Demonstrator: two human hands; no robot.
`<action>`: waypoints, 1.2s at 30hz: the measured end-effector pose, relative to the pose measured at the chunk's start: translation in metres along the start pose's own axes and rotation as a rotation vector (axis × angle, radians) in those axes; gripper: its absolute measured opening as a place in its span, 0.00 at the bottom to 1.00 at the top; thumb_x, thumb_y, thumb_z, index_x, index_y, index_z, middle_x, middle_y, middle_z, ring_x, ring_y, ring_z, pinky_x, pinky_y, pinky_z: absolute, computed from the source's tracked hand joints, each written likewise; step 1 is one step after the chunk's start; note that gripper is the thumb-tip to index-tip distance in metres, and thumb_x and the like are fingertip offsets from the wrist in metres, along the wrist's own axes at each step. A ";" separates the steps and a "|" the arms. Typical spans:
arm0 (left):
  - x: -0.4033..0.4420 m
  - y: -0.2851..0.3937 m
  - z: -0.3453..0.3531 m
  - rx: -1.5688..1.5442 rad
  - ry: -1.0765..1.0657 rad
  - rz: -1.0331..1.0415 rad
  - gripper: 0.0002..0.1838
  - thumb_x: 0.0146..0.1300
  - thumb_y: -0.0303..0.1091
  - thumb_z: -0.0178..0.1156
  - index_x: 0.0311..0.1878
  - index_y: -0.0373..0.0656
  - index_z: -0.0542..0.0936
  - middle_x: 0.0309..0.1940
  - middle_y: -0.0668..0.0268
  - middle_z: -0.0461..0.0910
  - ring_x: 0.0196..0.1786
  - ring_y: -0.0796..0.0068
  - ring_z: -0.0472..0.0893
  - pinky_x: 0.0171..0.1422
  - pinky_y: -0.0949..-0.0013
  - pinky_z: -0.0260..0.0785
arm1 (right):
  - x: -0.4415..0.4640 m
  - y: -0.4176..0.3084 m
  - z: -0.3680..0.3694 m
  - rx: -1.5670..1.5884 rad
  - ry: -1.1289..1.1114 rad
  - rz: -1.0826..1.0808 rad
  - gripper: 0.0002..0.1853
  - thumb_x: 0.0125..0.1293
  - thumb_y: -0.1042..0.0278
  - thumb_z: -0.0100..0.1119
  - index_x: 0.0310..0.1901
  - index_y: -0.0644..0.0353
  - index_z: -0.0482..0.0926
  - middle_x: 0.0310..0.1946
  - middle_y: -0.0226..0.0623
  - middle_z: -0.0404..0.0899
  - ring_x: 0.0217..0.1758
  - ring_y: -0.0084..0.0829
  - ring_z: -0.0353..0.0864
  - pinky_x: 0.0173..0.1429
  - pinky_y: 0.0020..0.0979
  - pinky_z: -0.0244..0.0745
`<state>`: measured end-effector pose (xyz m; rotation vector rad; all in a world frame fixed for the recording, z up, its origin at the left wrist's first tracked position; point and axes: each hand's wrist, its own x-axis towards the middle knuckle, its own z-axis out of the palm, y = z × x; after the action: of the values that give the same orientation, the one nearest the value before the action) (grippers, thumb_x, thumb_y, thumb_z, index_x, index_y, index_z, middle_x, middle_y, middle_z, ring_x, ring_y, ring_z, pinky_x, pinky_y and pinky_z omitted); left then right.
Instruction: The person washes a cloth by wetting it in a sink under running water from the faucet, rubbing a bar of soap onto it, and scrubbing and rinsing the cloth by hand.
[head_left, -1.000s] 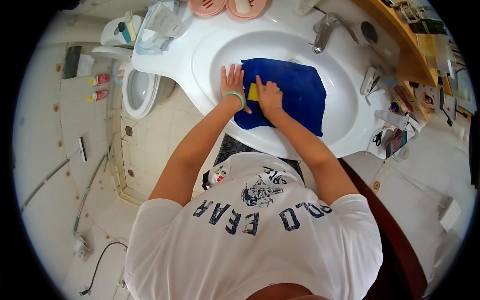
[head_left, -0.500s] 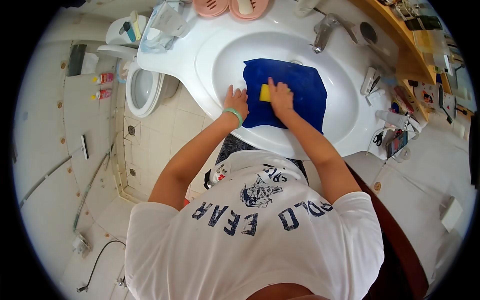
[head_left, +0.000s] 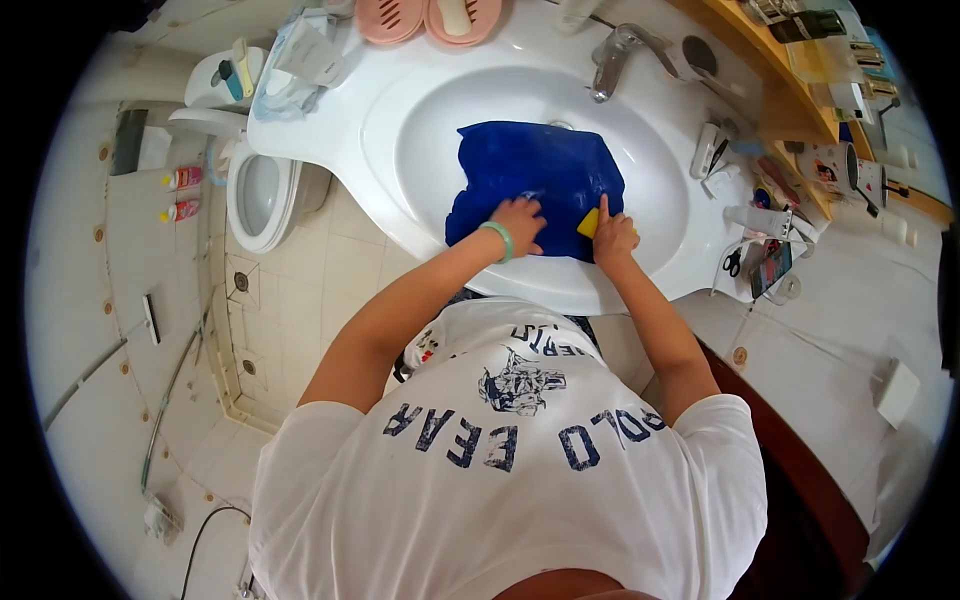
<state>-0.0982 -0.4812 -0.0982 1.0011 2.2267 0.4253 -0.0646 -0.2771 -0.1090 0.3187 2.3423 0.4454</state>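
A dark blue wet-looking cloth (head_left: 535,165) lies spread over the white washbasin (head_left: 425,135), its left lower edge bunched. My right hand (head_left: 615,240) is at the cloth's lower right, closed around a small yellow block (head_left: 587,223) that looks like a bar of soap. Its index finger points forward, and part of the block is hidden under the palm. My left hand (head_left: 519,224), with a green bangle at the wrist, rests on the lower middle of the cloth with fingers spread.
A chrome faucet (head_left: 610,70) stands behind the basin. Pink soap dishes (head_left: 390,22) sit at the back left. Scissors (head_left: 733,262) and a phone (head_left: 771,270) lie on the right of the counter. A toilet (head_left: 262,200) is on the left.
My right hand has moved right and down with the yellow block to the cloth's lower right. My left hand has moved right, onto the cloth. The cloth's lower left edge has shifted.
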 end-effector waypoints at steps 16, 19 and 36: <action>-0.010 0.013 -0.034 -0.079 -0.512 0.053 0.21 0.53 0.33 0.53 0.53 0.47 0.76 0.49 0.55 0.74 0.52 0.57 0.76 0.57 0.58 0.67 | -0.019 -0.001 -0.012 0.543 0.196 -0.137 0.46 0.52 0.70 0.60 0.70 0.32 0.47 0.43 0.52 0.66 0.44 0.48 0.71 0.45 0.45 0.73; -0.012 0.016 -0.017 0.186 -0.222 0.241 0.22 0.51 0.30 0.54 0.52 0.47 0.77 0.51 0.58 0.72 0.52 0.59 0.75 0.55 0.61 0.68 | -0.025 -0.022 -0.005 0.480 0.250 -0.162 0.40 0.58 0.71 0.52 0.71 0.37 0.47 0.44 0.51 0.65 0.46 0.47 0.70 0.44 0.45 0.73; -0.004 0.014 0.001 -0.209 -0.285 0.171 0.25 0.54 0.20 0.49 0.46 0.64 0.82 0.52 0.69 0.73 0.51 0.66 0.76 0.56 0.67 0.66 | 0.000 -0.046 -0.003 0.362 0.249 -0.035 0.35 0.63 0.67 0.48 0.70 0.33 0.48 0.46 0.45 0.68 0.48 0.42 0.70 0.36 0.47 0.72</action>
<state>-0.0879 -0.4750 -0.0893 1.0704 1.8116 0.5429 -0.0716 -0.3194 -0.1254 0.4094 2.6670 0.0402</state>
